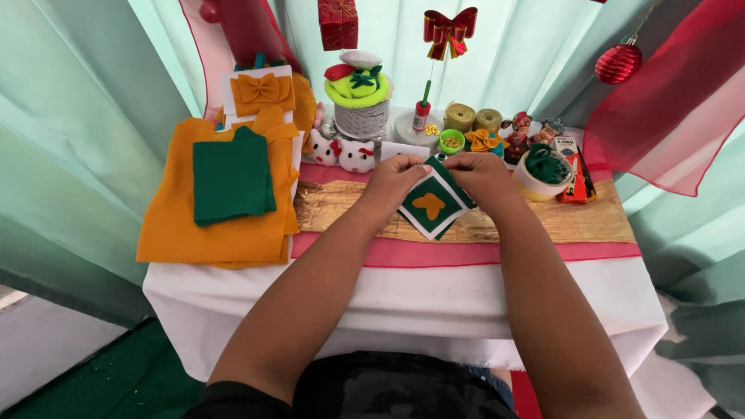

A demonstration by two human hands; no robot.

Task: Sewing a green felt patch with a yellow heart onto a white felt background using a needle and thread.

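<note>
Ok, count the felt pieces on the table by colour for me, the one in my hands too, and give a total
Orange felt stack: 1
Green felt, folded, lying on the stack: 1
Green felt square with an orange shape, held by the left hand and right hand: 1
Orange felt bow on a white card: 1
Total: 4

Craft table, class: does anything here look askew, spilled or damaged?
Nothing looks spilled or damaged. The green felt square with an orange butterfly shape sits turned like a diamond, but both hands, left and right, hold it that way. The orange felt stack lies neatly.
</note>
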